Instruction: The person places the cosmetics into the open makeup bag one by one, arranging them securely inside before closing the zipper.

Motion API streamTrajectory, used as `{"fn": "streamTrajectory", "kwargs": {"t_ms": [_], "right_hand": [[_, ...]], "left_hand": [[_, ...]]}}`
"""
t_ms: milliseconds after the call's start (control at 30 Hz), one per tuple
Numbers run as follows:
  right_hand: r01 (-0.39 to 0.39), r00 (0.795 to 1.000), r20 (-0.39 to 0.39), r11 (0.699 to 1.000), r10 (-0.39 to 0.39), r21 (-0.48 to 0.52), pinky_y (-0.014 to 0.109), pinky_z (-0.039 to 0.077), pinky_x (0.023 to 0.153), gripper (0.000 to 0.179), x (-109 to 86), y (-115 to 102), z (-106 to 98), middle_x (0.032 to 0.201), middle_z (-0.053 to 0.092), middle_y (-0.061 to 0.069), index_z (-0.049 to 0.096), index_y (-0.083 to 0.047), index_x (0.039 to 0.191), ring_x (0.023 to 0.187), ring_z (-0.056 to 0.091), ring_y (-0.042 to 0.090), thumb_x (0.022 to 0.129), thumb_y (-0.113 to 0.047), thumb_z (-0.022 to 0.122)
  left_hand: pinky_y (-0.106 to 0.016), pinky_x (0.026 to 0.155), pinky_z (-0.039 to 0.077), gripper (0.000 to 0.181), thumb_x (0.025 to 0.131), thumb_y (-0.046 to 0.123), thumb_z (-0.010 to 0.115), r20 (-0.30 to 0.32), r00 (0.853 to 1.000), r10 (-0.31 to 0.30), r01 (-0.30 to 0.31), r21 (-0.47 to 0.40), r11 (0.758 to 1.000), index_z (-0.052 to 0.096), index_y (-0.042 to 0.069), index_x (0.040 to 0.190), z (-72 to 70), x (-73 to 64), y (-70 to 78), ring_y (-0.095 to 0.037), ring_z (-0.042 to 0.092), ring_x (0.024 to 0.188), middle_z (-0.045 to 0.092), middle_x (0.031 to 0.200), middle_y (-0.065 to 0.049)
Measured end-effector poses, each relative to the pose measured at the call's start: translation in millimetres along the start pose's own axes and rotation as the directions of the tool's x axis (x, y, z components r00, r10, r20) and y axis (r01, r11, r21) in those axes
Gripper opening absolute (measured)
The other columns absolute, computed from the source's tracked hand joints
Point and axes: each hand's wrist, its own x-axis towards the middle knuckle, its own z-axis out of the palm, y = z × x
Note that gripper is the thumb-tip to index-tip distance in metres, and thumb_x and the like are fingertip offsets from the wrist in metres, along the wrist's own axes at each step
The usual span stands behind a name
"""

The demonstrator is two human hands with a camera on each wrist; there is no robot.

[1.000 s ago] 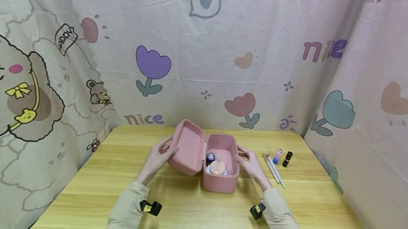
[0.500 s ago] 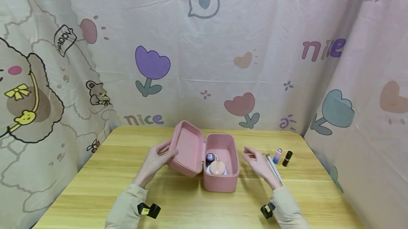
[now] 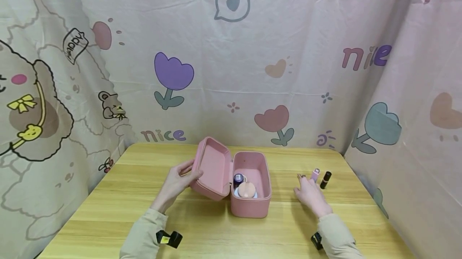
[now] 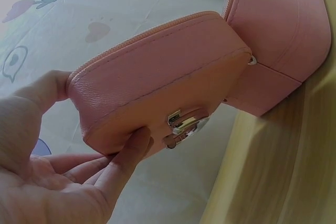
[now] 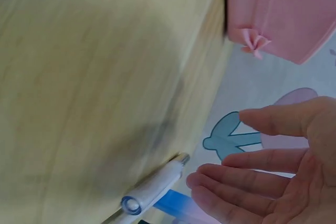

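A pink cosmetic case point(image 3: 250, 207) stands on the wooden table with its lid point(image 3: 215, 164) swung out to the left. My left hand point(image 3: 177, 181) grips the lid's outer edge, thumb on one side and fingers on the other; the left wrist view shows this lid point(image 4: 157, 72) closely, with a metal buckle. Inside the case lie a round beige puff point(image 3: 246, 189) and a dark round-capped container point(image 3: 238, 179). My right hand point(image 3: 312, 195) is over slim white pen-like sticks point(image 5: 157, 186), mostly hidden in the head view. Its fingers are extended and hold nothing.
Just beyond my right hand are a pink-and-blue tube point(image 3: 315, 174) and a black lipstick-like tube point(image 3: 325, 180). A printed curtain point(image 3: 231, 50) hangs behind the table point(image 3: 144, 195) and along both sides.
My right hand has let go of the case's right side and moved right, over the white sticks. My left hand stays on the lid, nearly still.
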Motion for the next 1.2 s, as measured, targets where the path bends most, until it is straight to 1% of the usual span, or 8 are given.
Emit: {"fn": "streamTrajectory", "kwargs": {"t_ms": [33,167,300,500,667,933,1067,1200], "right_hand": [[0.005,1.000,-0.009,1.000,-0.005,-0.022,0.024,0.034,0.043,0.014,-0.5,1.3,0.8,0.061,0.043,0.004,0.055,0.000,0.082,0.048,0.040,0.014,0.091,-0.007,0.063],[0.017,0.999,-0.025,0.996,-0.019,-0.083,0.029,0.037,0.045,0.012,0.8,6.4,4.1,0.065,0.049,0.008,0.056,0.001,0.083,0.052,0.047,0.020,0.090,-0.005,0.064],[0.012,1.000,-0.010,0.995,-0.013,-0.096,0.029,0.037,0.045,0.009,3.6,10.0,7.3,0.066,0.051,0.008,0.059,0.004,0.088,0.054,0.048,0.021,0.089,-0.003,0.064],[-0.009,1.000,0.006,0.995,0.009,-0.103,0.032,0.040,0.047,0.005,7.5,12.0,7.3,0.070,0.055,0.011,0.059,0.004,0.089,0.058,0.050,0.023,0.088,0.000,0.060],[-0.020,1.000,0.005,0.992,0.021,-0.128,0.035,0.041,0.048,0.004,12.3,14.4,7.8,0.073,0.058,0.015,0.059,0.003,0.088,0.060,0.050,0.025,0.087,0.004,0.055],[-0.011,0.999,-0.044,0.989,0.005,-0.150,0.034,0.043,0.044,0.016,20.5,20.4,10.0,0.073,0.060,0.018,0.062,0.005,0.086,0.059,0.051,0.026,0.077,0.015,0.052],[-0.003,0.998,-0.069,0.986,-0.009,-0.165,0.036,0.048,0.044,0.015,24.7,22.1,10.2,0.077,0.064,0.024,0.064,0.007,0.087,0.061,0.055,0.029,0.081,0.016,0.054],[0.004,0.996,-0.087,0.981,-0.021,-0.193,0.039,0.051,0.046,0.013,28.8,23.8,11.1,0.074,0.063,0.023,0.059,0.004,0.077,0.063,0.058,0.031,0.082,0.015,0.054]], "left_hand": [[-0.023,0.083,0.059,0.066,0.096,0.015,0.065,0.001,1.000,0.000,0.000,-0.002,1.000,0.036,-0.007,0.151,0.0,0.1,-0.1,-0.024,0.066,0.117,0.046,0.150,-0.032],[-0.023,0.084,0.059,0.066,0.096,0.015,0.065,0.003,1.000,0.001,-0.001,-0.005,1.000,0.036,-0.007,0.151,-0.4,0.1,-0.9,-0.026,0.065,0.118,0.045,0.151,-0.031],[-0.025,0.085,0.060,0.066,0.096,0.016,0.065,0.003,1.000,0.005,-0.005,-0.004,1.000,0.036,-0.006,0.151,-0.9,0.7,-2.0,-0.027,0.065,0.119,0.045,0.151,-0.031],[-0.027,0.086,0.061,0.066,0.097,0.016,0.065,0.007,1.000,0.000,0.000,-0.008,1.000,0.036,-0.006,0.151,-0.7,0.9,-3.4,-0.024,0.067,0.116,0.045,0.151,-0.030],[-0.028,0.088,0.061,0.066,0.097,0.016,0.065,0.014,1.000,0.007,-0.007,-0.002,1.000,0.035,-0.006,0.152,-1.0,0.1,-2.6,-0.028,0.066,0.119,0.044,0.152,-0.031],[-0.027,0.087,0.060,0.066,0.097,0.015,0.064,0.022,1.000,0.014,-0.014,-0.005,1.000,0.034,-0.006,0.152,-1.5,0.2,-1.7,-0.030,0.065,0.120,0.043,0.152,-0.030],[-0.028,0.088,0.060,0.066,0.097,0.016,0.064,0.022,1.000,0.011,-0.011,0.002,1.000,0.034,-0.007,0.152,-1.8,0.6,-2.1,-0.030,0.065,0.120,0.043,0.152,-0.031],[-0.028,0.088,0.061,0.067,0.097,0.017,0.064,0.020,1.000,0.009,-0.009,0.009,1.000,0.034,-0.007,0.152,-1.9,0.7,-2.2,-0.032,0.065,0.121,0.043,0.152,-0.031]]}}
